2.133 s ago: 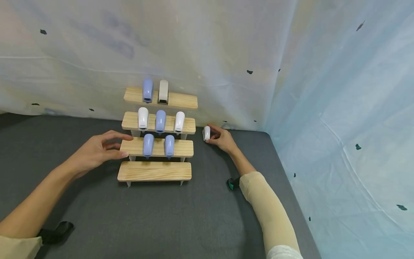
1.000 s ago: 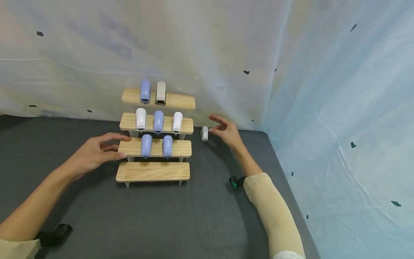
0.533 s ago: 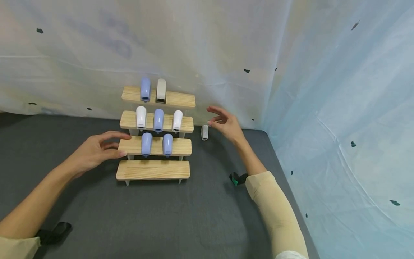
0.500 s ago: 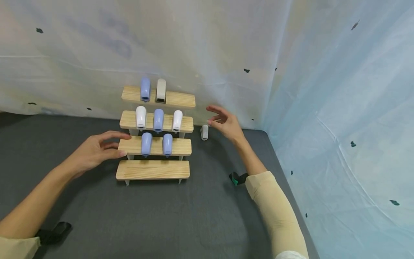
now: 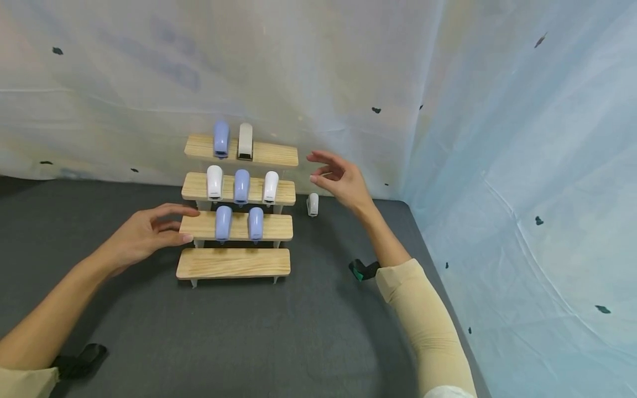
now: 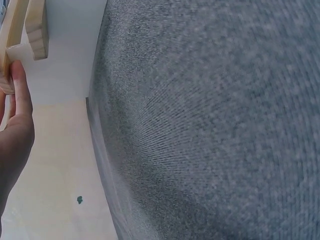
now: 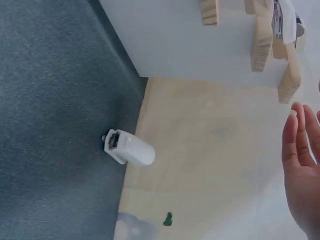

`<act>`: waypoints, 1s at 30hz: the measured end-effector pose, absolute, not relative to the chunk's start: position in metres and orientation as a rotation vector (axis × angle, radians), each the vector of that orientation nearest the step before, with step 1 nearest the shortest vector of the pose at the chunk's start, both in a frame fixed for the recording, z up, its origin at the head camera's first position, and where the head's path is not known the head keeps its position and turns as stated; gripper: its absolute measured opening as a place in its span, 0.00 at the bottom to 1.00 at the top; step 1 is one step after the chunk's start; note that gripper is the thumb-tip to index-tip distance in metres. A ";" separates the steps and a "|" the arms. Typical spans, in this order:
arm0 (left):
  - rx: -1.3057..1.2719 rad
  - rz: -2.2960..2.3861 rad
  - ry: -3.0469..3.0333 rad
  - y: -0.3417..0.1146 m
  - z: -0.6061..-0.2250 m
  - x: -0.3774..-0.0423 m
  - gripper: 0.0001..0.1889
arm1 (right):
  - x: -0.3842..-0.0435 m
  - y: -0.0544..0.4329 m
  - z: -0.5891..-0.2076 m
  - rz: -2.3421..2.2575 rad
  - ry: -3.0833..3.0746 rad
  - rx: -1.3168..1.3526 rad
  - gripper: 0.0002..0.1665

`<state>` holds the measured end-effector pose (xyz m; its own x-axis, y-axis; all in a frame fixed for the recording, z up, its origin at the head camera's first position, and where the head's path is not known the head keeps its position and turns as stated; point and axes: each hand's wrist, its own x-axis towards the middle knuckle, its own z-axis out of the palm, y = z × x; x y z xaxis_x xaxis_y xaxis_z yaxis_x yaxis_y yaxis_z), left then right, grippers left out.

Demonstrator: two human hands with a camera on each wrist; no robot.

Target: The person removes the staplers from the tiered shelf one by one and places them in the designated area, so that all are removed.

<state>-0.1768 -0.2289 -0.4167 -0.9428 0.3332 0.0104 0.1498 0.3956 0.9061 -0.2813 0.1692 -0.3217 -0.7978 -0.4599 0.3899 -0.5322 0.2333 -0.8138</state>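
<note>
A four-tier wooden display stand point(image 5: 233, 263) holds several small staplers. On its top board sit a blue stapler point(image 5: 221, 138) and a greyish-white stapler point(image 5: 245, 141). The board below carries a blue stapler point(image 5: 241, 185) between two white ones. Two more blue staplers stand on the third board; the lowest board is bare. My left hand point(image 5: 141, 237) holds the third board's left end between thumb and fingers. Right of the stand, a white stapler point(image 5: 312, 204) stands on the table, apart from it. Above that stapler hovers my right hand point(image 5: 343, 179), holding nothing, its fingers loosely bent.
Dark grey cloth covers the table point(image 5: 239, 337). A pale sheet point(image 5: 298, 66) hangs behind the stand, and a bluish sheet point(image 5: 522, 193) closes off the right side. Black straps point(image 5: 365, 270) hang at both forearms.
My right hand has let go of the white stapler on the table and risen, then moved left toward the stand's upper boards. The left hand stays at the stand.
</note>
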 end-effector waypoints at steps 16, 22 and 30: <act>0.385 1.583 2.495 -0.228 -0.418 -0.177 0.27 | -0.275 0.142 -0.291 1.717 -2.414 0.982 0.30; 0.421 1.575 2.504 -0.229 -0.419 -0.178 0.27 | -0.278 0.135 -0.288 1.706 -2.412 1.008 0.31; 0.436 1.561 2.500 -0.229 -0.418 -0.178 0.27 | -0.280 0.123 -0.282 1.723 -2.420 1.026 0.31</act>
<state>-0.1776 -0.2291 -0.4183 -0.9443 0.3287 0.0169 0.1594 0.4117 0.8973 -0.2803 0.1226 -0.2819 -0.7868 -0.5036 0.3569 -0.5019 0.1854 -0.8448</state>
